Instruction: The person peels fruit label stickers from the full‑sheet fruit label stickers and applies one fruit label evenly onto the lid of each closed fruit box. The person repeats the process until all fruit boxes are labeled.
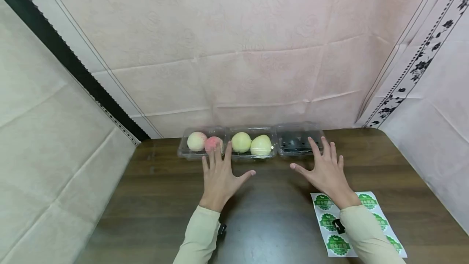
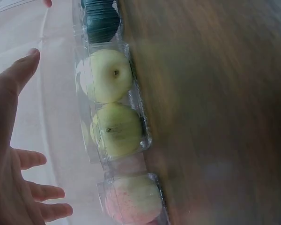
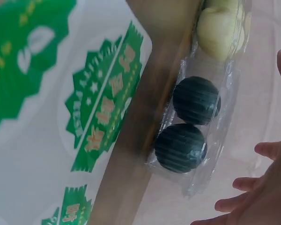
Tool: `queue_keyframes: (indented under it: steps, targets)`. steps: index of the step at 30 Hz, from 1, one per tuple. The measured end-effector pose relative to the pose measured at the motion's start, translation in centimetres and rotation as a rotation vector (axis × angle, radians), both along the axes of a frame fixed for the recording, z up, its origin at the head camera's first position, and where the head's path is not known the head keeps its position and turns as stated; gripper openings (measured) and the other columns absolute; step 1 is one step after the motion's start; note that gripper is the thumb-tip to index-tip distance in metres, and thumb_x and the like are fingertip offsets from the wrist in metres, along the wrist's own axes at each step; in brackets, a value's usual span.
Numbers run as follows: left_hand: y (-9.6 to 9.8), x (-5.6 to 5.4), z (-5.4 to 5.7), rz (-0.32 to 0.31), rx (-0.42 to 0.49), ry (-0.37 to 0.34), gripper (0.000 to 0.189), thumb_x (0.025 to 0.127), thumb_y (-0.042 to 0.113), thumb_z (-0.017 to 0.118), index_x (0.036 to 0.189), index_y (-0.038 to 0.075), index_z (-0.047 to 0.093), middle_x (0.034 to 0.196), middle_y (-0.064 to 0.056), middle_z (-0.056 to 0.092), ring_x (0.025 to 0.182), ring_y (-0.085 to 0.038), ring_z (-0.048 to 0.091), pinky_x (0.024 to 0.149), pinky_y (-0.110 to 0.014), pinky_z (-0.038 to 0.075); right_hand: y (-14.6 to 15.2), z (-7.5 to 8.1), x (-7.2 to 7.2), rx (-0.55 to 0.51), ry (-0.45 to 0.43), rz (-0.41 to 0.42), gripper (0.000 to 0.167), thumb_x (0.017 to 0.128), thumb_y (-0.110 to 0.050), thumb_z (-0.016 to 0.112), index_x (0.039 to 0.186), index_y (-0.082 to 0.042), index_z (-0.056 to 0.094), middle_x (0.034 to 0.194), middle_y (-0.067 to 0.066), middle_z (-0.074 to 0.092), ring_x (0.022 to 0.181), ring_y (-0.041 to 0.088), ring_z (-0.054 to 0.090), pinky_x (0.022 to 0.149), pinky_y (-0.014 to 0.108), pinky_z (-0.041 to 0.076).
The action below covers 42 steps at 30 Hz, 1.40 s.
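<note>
— Pale sleeves are nearest the camera, on the near side of the middle box. So what's the grip like?

— Wide on both. Left hand sits just near-left of the middle box, fingers spread, thumb stuck out. In the head view it overlaps the left-hand box; can't tell if it's touching. Right hand is splayed just as wide, to the right of the middle box, by the near side of the right-hand box.

— OK, and what's in the boxes?

— All three are clear plastic, in a row along the far edge of the wooden surface. Middle box: two yellow-green fruits, side by side. Just left of it, the left-hand box has a whitish-pink peach and a pinker one, partly behind the fingers. Just right of it, the right-hand box has two dark green balls, way clearer in the right wrist view. They look striped, but can't say if that's them or the plastic.

— And the green stuff?

— Sticker sheet with round green labels, well to the near-right of the middle box. Right sleeve covers part of it. Pale cloth behind the middle box.
</note>
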<state>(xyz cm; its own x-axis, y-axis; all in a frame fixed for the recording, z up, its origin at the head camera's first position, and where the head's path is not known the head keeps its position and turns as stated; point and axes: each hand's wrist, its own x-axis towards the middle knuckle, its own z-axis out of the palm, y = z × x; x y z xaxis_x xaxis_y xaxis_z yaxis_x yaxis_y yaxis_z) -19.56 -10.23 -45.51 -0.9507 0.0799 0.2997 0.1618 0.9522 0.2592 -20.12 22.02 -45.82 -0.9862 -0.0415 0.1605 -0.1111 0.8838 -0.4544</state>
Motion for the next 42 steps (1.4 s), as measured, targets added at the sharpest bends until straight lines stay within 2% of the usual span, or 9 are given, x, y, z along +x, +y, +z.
queue_keyframes:
  steps: [4,7,12,18,22,27,32,37,42]
  targets:
    - [0.4,-0.3,0.0,-0.01,0.016,0.009,0.116,0.08,0.087,0.064,0.167,0.018,0.031,0.169,-0.024,0.03,0.157,-0.043,0.028,0.124,-0.07,0.018,0.7,0.0,-0.8,-0.058,0.027,-0.021,0.113,0.088,-0.075,0.069,0.168,-0.011,0.021,0.169,0.034,0.011,0.154,0.06,0.01,0.111,0.087,0.015]
    - [0.6,-0.7,-0.1,-0.021,0.008,0.024,0.114,0.08,0.086,0.065,0.165,0.017,0.035,0.166,-0.026,0.033,0.154,-0.045,0.032,0.124,-0.069,0.019,1.3,-0.1,-1.4,-0.112,0.036,-0.044,0.112,0.089,-0.072,0.07,0.167,-0.008,0.022,0.167,0.036,0.014,0.15,0.061,0.02,0.109,0.085,0.024]
    - [0.8,-1.2,-0.2,-0.053,0.015,0.005,0.109,0.083,0.084,0.065,0.164,0.017,0.037,0.167,-0.024,0.032,0.154,-0.046,0.032,0.122,-0.071,0.023,2.1,-0.7,-2.8,-0.24,-0.027,-0.091,0.111,0.094,-0.073,0.063,0.168,-0.006,0.014,0.166,0.037,0.01,0.147,0.062,0.024,0.106,0.081,0.033]
    - [0.4,-2.1,-0.7,-0.061,-0.014,-0.024,0.101,0.086,0.078,0.068,0.162,0.018,0.041,0.167,-0.023,0.033,0.155,-0.045,0.03,0.12,-0.072,0.027,2.5,-1.7,-4.9,-0.381,-0.082,-0.138,0.111,0.097,-0.074,0.056,0.168,-0.003,0.008,0.162,0.039,0.016,0.142,0.06,0.035,0.111,0.075,0.034]
    - [0.2,-3.0,-0.8,-0.067,-0.042,-0.026,0.099,0.087,0.079,0.066,0.161,0.018,0.042,0.167,-0.023,0.035,0.155,-0.045,0.03,0.121,-0.071,0.025,3.0,-2.1,-6.0,-0.461,-0.108,-0.178,0.109,0.098,-0.073,0.053,0.167,-0.001,0.01,0.162,0.039,0.023,0.145,0.057,0.033,0.114,0.073,0.032]
    - [0.1,-4.1,-0.8,-0.075,-0.06,-0.056,0.1,0.087,0.08,0.064,0.163,0.019,0.04,0.167,-0.024,0.032,0.156,-0.047,0.027,0.123,-0.074,0.016,3.7,-2.3,-6.6,-0.551,-0.134,-0.201,0.109,0.097,-0.076,0.052,0.167,0.0,0.015,0.164,0.034,0.03,0.149,0.052,0.034,0.117,0.069,0.033]
    - [-0.2,-5.2,-1.2,-0.071,-0.067,-0.05,0.092,0.09,0.078,0.062,0.163,0.026,0.041,0.168,-0.025,0.031,0.156,-0.049,0.025,0.119,-0.08,0.014,3.8,-2.7,-6.9,-0.611,-0.142,-0.194,0.11,0.095,-0.076,0.056,0.169,-0.005,0.013,0.167,0.031,0.028,0.151,0.049,0.033,0.118,0.067,0.034]
    - [-0.1,-5.7,-1.8,-0.079,-0.076,-0.052,0.076,0.099,0.072,0.054,0.163,0.032,0.041,0.169,-0.024,0.03,0.156,-0.05,0.024,0.117,-0.082,0.012,3.9,-3.1,-7.2,-0.669,-0.14,-0.17,0.105,0.099,-0.068,0.059,0.17,-0.011,0.008,0.172,0.025,0.019,0.156,0.046,0.026,0.121,0.065,0.031]
    - [0.2,-5.8,-2.3,-0.065,-0.115,-0.026,0.071,0.102,0.07,0.05,0.163,0.034,0.042,0.165,-0.023,0.039,0.155,-0.048,0.027,0.117,-0.082,0.014,3.8,-3.4,-7.3,-0.78,-0.13,-0.153,0.098,0.101,-0.058,0.063,0.171,-0.015,0.009,0.174,0.02,0.018,0.158,0.04,0.024,0.122,0.062,0.033]
